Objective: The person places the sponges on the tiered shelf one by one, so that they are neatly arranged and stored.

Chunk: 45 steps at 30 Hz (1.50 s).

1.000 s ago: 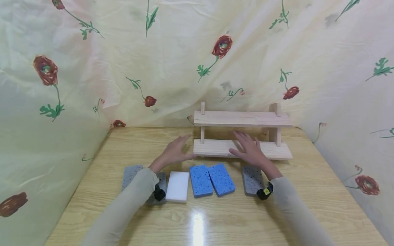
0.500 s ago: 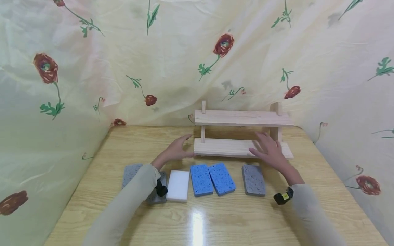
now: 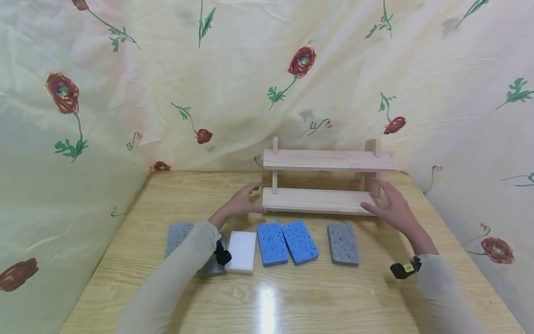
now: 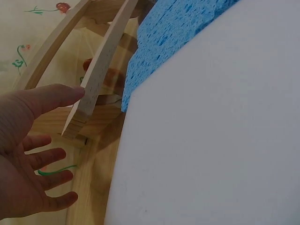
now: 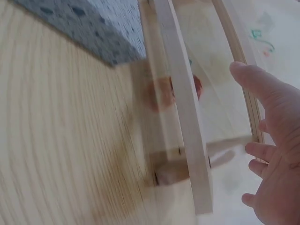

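A two-tier wooden shelf [image 3: 321, 201] stands at the back of the table. At its left end my left hand [image 3: 238, 202] is spread, thumb by the lower board's corner; whether it touches the wood I cannot tell. My right hand [image 3: 392, 206] hovers around the shelf's right end, fingers apart and holding nothing. In the right wrist view the fingers [image 5: 260, 152] look clear of the boards. In front of the shelf lie two blue sponges [image 3: 272, 244], a white sponge [image 3: 241, 252] and a grey sponge [image 3: 343, 244].
Two more grey sponges, the outer one [image 3: 177, 235] and another [image 3: 213, 268], lie partly hidden under my left forearm. Flowered cloth [image 3: 233, 83] hangs behind and on both sides of the wooden table [image 3: 317, 301].
My right hand has moved right, from in front of the lower board to the shelf's right end, uncovering the grey sponge. The left hand has barely shifted.
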Available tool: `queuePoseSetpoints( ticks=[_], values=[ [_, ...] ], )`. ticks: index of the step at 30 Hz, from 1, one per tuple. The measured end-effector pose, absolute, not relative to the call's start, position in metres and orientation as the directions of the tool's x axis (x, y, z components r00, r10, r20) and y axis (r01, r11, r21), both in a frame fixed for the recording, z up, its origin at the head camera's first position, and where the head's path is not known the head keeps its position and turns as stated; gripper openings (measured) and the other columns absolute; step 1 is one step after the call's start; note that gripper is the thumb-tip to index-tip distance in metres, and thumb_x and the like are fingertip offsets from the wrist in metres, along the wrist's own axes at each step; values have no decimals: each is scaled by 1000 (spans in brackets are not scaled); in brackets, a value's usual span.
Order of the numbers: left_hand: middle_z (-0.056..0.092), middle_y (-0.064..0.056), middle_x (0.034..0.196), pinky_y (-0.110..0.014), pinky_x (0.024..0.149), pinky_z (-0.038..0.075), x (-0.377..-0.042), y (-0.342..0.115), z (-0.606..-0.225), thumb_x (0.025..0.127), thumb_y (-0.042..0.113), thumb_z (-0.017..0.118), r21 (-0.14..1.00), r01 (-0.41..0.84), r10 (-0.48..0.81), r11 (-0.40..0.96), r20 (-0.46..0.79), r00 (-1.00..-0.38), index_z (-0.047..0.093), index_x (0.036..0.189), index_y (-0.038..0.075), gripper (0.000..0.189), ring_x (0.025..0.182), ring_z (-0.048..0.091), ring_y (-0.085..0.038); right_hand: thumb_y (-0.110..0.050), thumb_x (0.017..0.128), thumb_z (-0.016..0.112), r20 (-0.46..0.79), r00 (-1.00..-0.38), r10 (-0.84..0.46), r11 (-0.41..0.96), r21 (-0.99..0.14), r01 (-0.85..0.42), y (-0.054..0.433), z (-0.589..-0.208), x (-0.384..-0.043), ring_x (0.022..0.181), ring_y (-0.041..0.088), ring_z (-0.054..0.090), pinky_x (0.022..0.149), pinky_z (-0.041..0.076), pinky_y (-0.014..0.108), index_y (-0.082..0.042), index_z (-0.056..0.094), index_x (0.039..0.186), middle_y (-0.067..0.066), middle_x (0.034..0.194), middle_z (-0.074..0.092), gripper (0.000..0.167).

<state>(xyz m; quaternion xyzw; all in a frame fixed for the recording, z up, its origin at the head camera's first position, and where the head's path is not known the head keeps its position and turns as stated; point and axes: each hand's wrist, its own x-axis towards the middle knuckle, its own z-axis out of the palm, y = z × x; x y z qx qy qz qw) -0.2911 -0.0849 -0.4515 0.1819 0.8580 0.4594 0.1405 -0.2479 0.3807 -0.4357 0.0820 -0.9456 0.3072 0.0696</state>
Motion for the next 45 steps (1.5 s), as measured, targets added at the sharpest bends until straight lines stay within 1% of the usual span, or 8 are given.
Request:
queuePoseSetpoints(
  ticks=[4,8,11,15,20,29,35,45],
  values=[
    [33,-18,164,-58,121,33,-293,-82,-454,85,21,84,848,172,437,501,-77,-896,27,161,8,95,151,32,-41,-44,89,78,105,-991,-79,794,-594,-126,395,-436,-250,147,61,17,111,21,79,-1,10,163,36,163,17,109],
    [31,-16,166,-56,124,29,-295,-79,-456,84,18,84,851,158,428,500,-85,-900,27,161,6,96,153,29,-39,-47,88,77,10,-997,-81,805,-589,-72,408,-436,-254,147,63,10,111,20,79,1,-3,162,39,164,6,119],
    [30,-15,167,-55,125,26,-296,-77,-456,83,17,85,850,146,421,506,-95,-902,28,160,6,96,154,27,-37,-47,88,77,-46,-994,-100,811,-582,-55,417,-436,-257,148,62,7,112,19,79,2,-8,161,39,164,1,123],
    [26,-14,168,-55,126,23,-300,-74,-458,83,16,85,849,132,421,511,-114,-900,29,160,6,97,156,23,-36,-45,87,79,-115,-985,-127,808,-588,-36,426,-437,-262,148,62,4,113,17,79,1,-10,161,38,164,-3,125],
    [24,-13,169,-53,127,21,-302,-71,-460,82,14,85,845,124,426,521,-132,-895,27,161,6,98,157,20,-35,-40,86,81,-178,-970,-168,802,-596,-30,435,-441,-267,147,64,5,113,16,79,1,-9,161,40,163,-2,124],
    [24,-13,169,-53,127,21,-303,-69,-460,81,13,87,842,102,417,529,-154,-896,27,162,8,101,157,20,-35,-29,82,85,-191,-953,-236,782,-620,-69,441,-451,-276,147,64,9,114,16,78,5,-1,160,40,162,6,121],
    [25,-12,169,-52,127,22,-304,-67,-460,80,14,88,839,97,409,536,-157,-899,28,161,9,101,157,21,-35,-30,81,86,-196,-953,-231,791,-608,-67,441,-454,-278,145,63,17,112,20,78,3,7,161,42,160,15,117],
    [34,-13,165,-54,125,27,-309,-67,-462,77,13,90,833,138,416,536,-118,-902,39,157,10,95,153,30,-36,-34,79,88,-186,-963,-197,811,-582,-53,440,-453,-279,143,60,24,111,25,76,6,22,158,40,159,23,111]
  ],
)
